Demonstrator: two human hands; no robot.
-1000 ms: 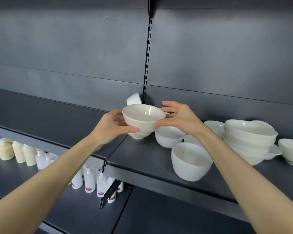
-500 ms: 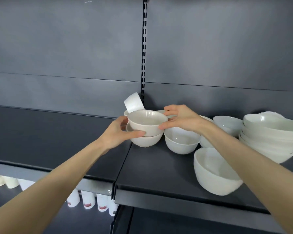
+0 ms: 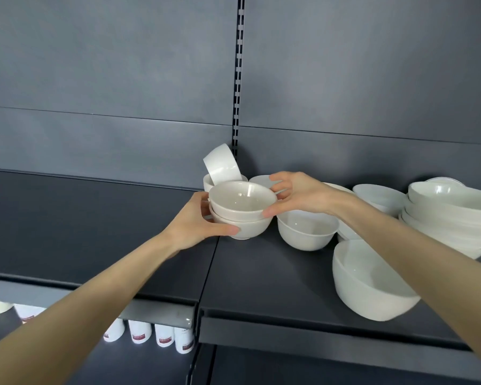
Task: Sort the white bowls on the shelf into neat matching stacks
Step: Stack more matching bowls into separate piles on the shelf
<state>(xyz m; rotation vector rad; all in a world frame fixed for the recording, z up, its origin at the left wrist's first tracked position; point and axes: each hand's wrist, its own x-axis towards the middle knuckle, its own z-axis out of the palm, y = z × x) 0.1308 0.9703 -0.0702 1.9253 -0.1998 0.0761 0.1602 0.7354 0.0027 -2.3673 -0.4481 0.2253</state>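
Risk imo: shove back along the shelf (image 3: 261, 273) and the tipped bowl (image 3: 221, 165) leaning just behind the left hand (image 3: 197, 226) slides off. Top bowl (image 3: 242, 200) sits nested in the lower bowl (image 3: 254, 227) between both hands, mouth up; it's round, so no long axis. Left hand grips the lower one, right hand (image 3: 303, 194) pinches the top rim.

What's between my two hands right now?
In the head view, two nested small white bowls: the top bowl sits in the lower bowl. The left hand holds the lower one, the right hand the top bowl's rim.
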